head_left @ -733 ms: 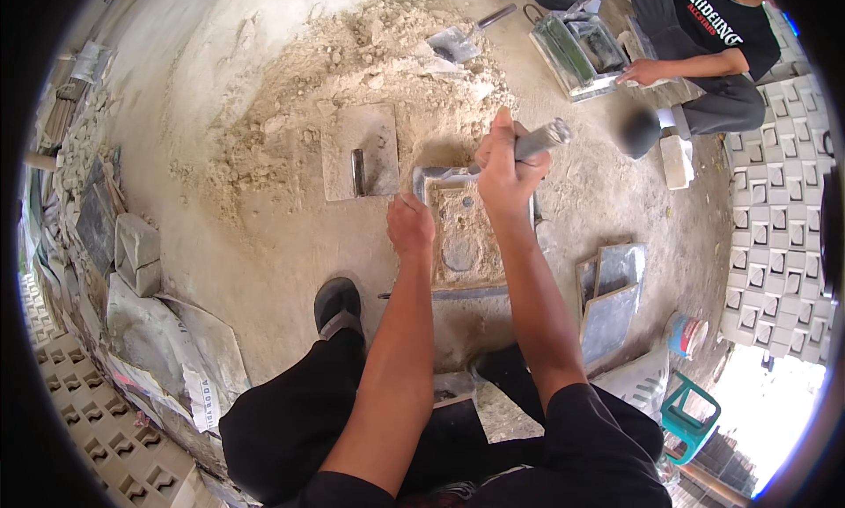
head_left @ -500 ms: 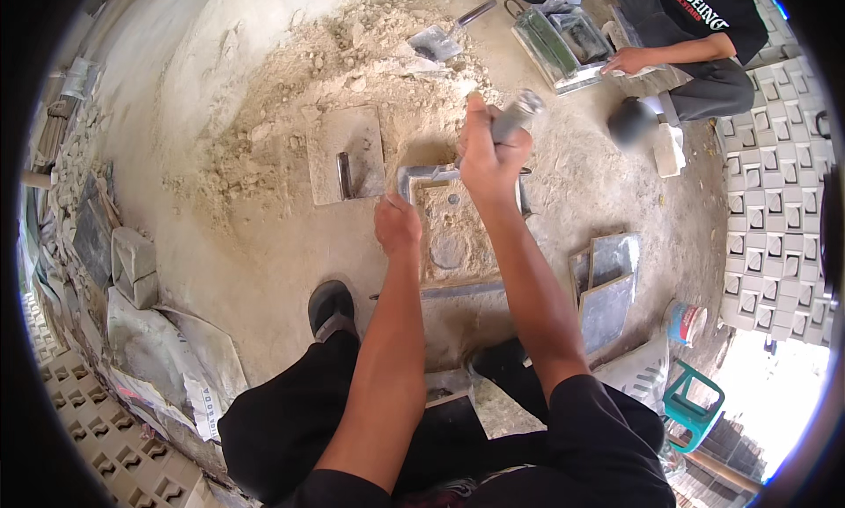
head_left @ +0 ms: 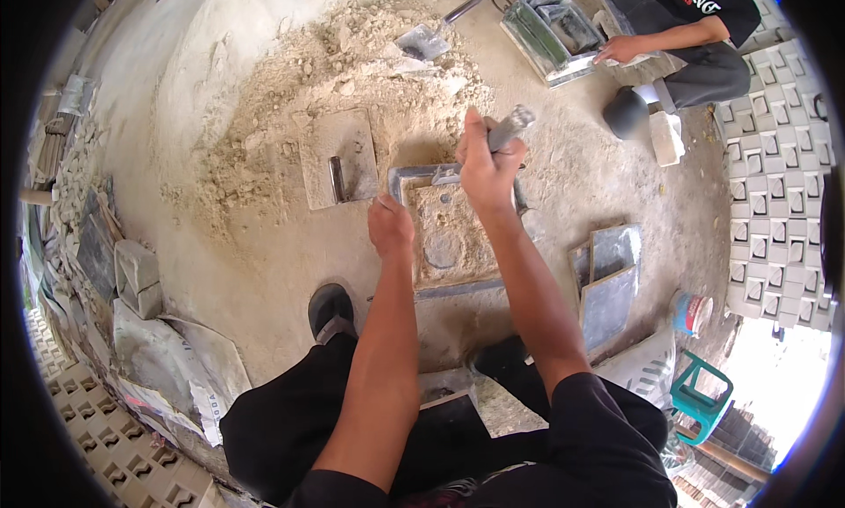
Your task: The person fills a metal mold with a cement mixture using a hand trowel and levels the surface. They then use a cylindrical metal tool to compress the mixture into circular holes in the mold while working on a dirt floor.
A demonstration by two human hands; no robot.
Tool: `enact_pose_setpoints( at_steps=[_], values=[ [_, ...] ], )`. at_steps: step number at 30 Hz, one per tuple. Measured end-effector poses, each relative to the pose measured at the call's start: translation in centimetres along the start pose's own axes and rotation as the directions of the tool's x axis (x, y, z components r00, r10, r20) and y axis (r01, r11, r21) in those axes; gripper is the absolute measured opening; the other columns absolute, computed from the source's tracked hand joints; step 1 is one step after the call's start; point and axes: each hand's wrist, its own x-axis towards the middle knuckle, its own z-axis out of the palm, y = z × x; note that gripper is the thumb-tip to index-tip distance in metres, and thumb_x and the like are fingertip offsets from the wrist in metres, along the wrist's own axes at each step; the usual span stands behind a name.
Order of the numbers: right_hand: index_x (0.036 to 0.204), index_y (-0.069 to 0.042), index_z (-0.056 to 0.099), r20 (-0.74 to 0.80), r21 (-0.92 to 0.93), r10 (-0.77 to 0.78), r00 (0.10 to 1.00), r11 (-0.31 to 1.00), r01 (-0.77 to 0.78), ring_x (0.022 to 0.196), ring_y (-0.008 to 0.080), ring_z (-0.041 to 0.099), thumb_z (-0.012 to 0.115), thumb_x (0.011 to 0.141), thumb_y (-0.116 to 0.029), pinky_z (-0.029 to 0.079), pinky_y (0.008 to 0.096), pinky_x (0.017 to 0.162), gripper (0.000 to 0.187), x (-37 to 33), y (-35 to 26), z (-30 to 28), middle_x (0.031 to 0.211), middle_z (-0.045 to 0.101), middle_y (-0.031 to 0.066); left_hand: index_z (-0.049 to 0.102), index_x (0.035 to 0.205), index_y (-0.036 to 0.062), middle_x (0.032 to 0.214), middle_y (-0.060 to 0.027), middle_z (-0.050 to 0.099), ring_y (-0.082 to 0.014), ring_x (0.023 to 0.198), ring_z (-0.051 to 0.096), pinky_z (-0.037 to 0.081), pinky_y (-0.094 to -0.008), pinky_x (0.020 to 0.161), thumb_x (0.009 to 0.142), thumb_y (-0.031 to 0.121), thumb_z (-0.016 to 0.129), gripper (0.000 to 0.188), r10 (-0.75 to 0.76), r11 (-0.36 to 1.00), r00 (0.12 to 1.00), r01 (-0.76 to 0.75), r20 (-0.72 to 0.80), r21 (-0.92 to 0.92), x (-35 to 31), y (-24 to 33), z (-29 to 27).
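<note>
On the ground in front of me lies a rectangular mould frame [head_left: 458, 290] filled with sandy tan mix [head_left: 458, 222], which shows a round mark and a small hole. Above its far right part, my right hand [head_left: 487, 165] is closed around a thick grey cylindrical tool handle [head_left: 509, 129], its scuffed end pointing up and right. The tool's lower end is hidden by the hand. My left hand [head_left: 391, 224] is a closed fist beside the frame's left edge; what it holds, if anything, is hidden. Left of the frame, a flat square plate with an upright handle [head_left: 336, 180] rests on the ground.
Beyond lies a heap of tan sand [head_left: 290, 112] with a trowel [head_left: 424, 41] on it. A co-worker's hand [head_left: 623, 48] touches another mould [head_left: 547, 41] at far right. Flat panels [head_left: 607, 288], a paint bucket [head_left: 692, 314], a green stool [head_left: 704, 393] and stacked blocks [head_left: 775, 191] stand right.
The view has shifted slightly. My right hand still grips the tool handle, which sits a little lower and now looks sharper. My left fist stays by the frame's edge.
</note>
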Motion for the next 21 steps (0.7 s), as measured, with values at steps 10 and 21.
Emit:
enact_pose_setpoints(
  at_steps=[10, 21],
  values=[
    [0.052, -0.007, 0.043, -0.053, -0.023, -0.086, 0.995, 0.996, 0.085, 0.041, 0.0046, 0.037, 0.054, 0.095, -0.011, 0.024, 0.0251, 0.038, 0.045, 0.7, -0.2, -0.9, 0.047, 0.045, -0.0014, 0.063, 0.095, -0.0075, 0.097, -0.0315, 0.062, -0.05, 0.096, 0.057, 0.042, -0.0545, 0.086, 0.098, 0.035, 0.027, 0.055, 0.006, 1.0, 1.0, -0.006, -0.003, 0.004, 0.1, -0.2, 0.0],
    [0.054, -0.008, 0.039, -0.121, 0.011, -0.004, 0.993, 1.0, 0.005, 0.041, 0.0055, 0.032, 0.055, 0.095, -0.011, 0.023, 0.026, 0.039, 0.045, 1.2, -1.3, -3.2, 0.047, 0.039, -0.0026, 0.063, 0.095, -0.0072, 0.097, -0.0307, 0.063, -0.0498, 0.094, 0.057, 0.043, -0.0544, 0.084, 0.098, 0.035, 0.028, 0.055, 0.031, 0.999, 1.0, -0.031, -0.005, -0.009, 0.5, -1.0, 0.6]
  ],
)
